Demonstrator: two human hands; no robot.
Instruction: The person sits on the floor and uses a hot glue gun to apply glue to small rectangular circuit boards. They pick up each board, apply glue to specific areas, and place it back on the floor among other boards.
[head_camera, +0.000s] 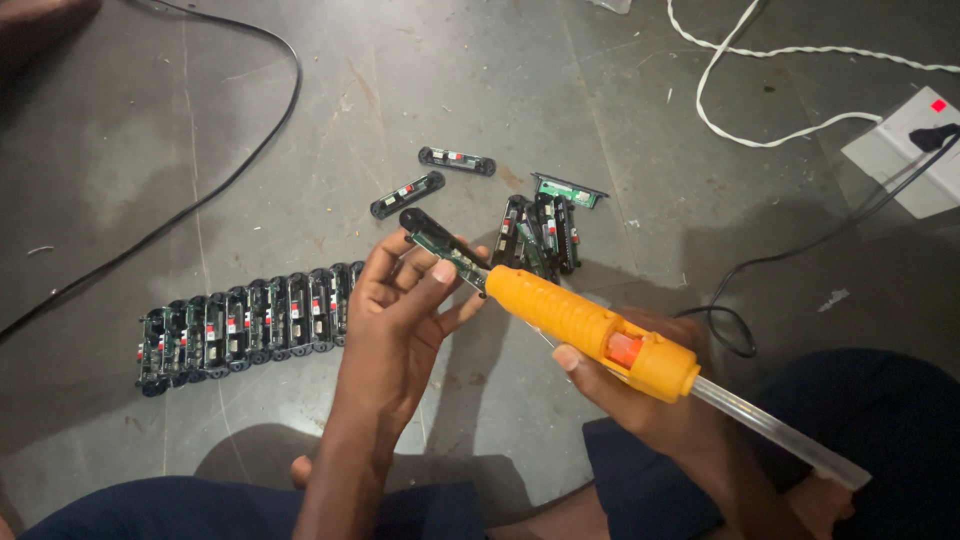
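Grey concrete floor (600, 90) carries the work. One left hand (395, 310) pinches a slim circuit board (440, 245) by its edges, fingers (440, 275) clenched on it; it looks light, stiff and fragile. One right hand (640, 390) grips the single orange glue gun (590, 325), nozzle touching the board. Two boards (430, 175) lie apart; a row (245, 325) and a small heap (545, 230) resist counting.

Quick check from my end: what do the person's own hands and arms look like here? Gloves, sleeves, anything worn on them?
Both are bare: the left hand and right hand have no gloves, rings, watch or bands. No sleeves cover either forearm as far as the view shows. Fingernails are short and unpainted. Dark blue clothing shows only over the legs.
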